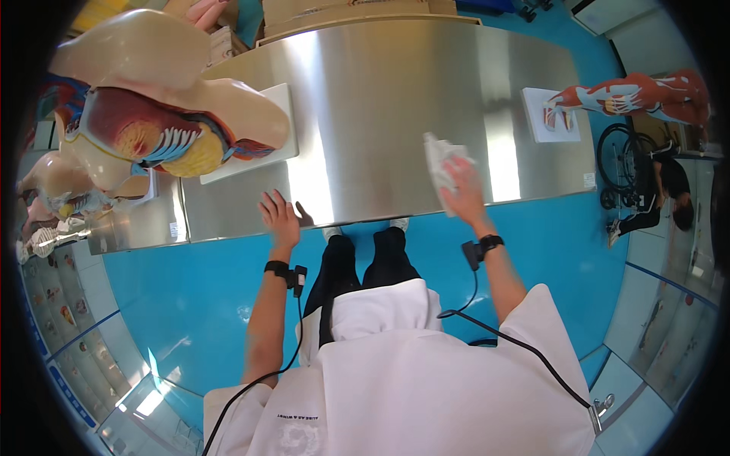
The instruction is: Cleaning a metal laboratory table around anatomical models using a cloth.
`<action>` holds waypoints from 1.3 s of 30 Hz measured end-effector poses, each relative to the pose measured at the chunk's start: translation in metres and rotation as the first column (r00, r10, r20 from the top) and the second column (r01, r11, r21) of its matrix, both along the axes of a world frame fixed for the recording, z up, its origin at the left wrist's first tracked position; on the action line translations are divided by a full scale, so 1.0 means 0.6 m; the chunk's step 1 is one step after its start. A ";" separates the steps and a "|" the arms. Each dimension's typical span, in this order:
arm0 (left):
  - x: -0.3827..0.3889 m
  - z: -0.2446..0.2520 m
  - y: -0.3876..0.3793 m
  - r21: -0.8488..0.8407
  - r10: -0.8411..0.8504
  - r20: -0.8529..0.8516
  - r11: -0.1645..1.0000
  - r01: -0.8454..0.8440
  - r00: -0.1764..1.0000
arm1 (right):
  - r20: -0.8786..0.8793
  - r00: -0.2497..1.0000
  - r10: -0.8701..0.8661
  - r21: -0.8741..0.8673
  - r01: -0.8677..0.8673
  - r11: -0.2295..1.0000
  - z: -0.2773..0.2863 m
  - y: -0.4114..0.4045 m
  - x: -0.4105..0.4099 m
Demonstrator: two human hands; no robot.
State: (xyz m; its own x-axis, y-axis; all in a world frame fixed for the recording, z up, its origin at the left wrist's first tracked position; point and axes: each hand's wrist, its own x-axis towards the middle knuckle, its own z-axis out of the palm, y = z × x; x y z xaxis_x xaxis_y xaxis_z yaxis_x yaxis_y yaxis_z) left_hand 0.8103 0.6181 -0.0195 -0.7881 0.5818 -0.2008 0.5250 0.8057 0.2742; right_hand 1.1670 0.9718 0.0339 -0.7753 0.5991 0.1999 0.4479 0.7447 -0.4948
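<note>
A white cloth or wipe (439, 151) is under the fingers of my right hand (465, 188), at the front part of a stainless steel table (388, 108). The hand is slightly blurred and covers part of the cloth. My left hand (280, 222) is at the table's front edge, palm downward, fingers extended and holding nothing. Whether it touches the metal I cannot tell. Beyond it on the left stands a large anatomical torso model (177, 114) with exposed organs, on a white base (288, 122).
A small muscle figure model (627, 98) stands on a white base (533, 114) at the table's right end. More anatomical models (68, 176) crowd the far left. Cardboard boxes (353, 12) lie behind the table. A person (673, 176) is beside a wheelchair (621, 162) at right.
</note>
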 end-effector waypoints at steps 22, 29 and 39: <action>-0.076 0.004 0.010 -0.034 0.094 0.402 0.996 -0.087 0.911 | 0.053 0.977 0.209 0.050 -0.211 0.976 0.012 0.080 0.079; -0.080 0.037 0.044 -0.140 0.105 0.453 0.989 -0.046 0.885 | -0.018 0.459 -0.888 0.143 0.880 0.452 -0.077 0.201 0.209; -0.012 0.092 0.094 -0.147 0.002 0.178 0.989 0.024 0.984 | 0.012 0.965 -0.260 0.041 0.260 0.965 -0.032 -0.096 -0.184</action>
